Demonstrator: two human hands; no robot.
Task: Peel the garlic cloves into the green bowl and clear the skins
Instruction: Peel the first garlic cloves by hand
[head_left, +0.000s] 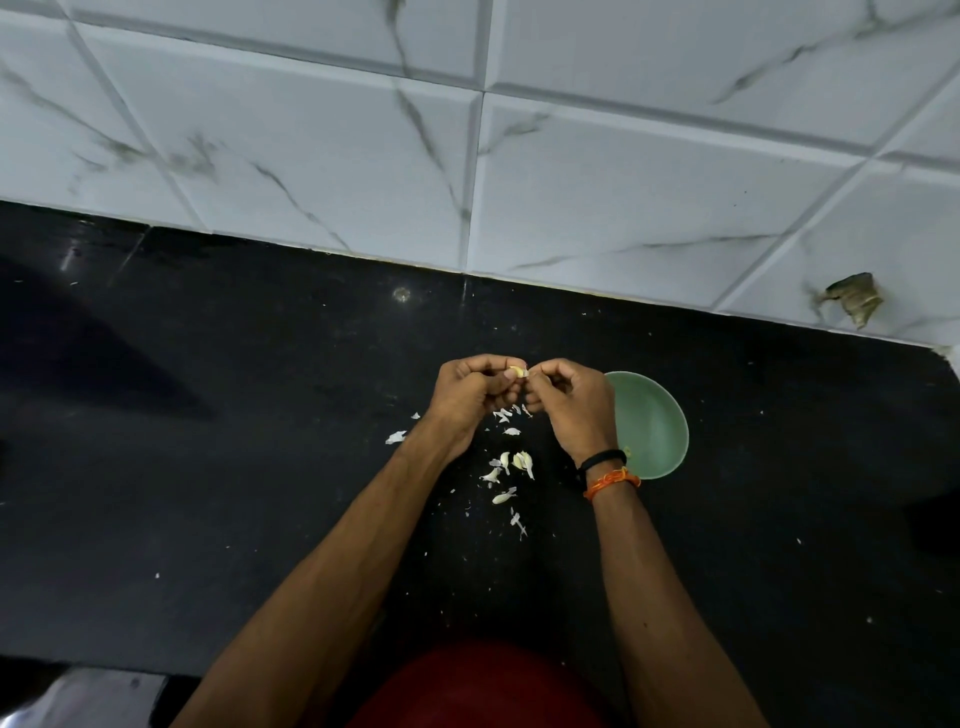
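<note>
My left hand and my right hand meet above the black counter, and both pinch one pale garlic clove between their fingertips. A green bowl stands just right of my right hand, partly hidden by the wrist. A small pale piece shows inside it near the wristband. White garlic skins lie scattered on the counter below and between my hands, with one bigger scrap to the left.
The black counter runs back to a white marble-tiled wall. A broken patch marks the wall at the right. A red garment fills the bottom edge, and a metallic surface shows at the bottom left.
</note>
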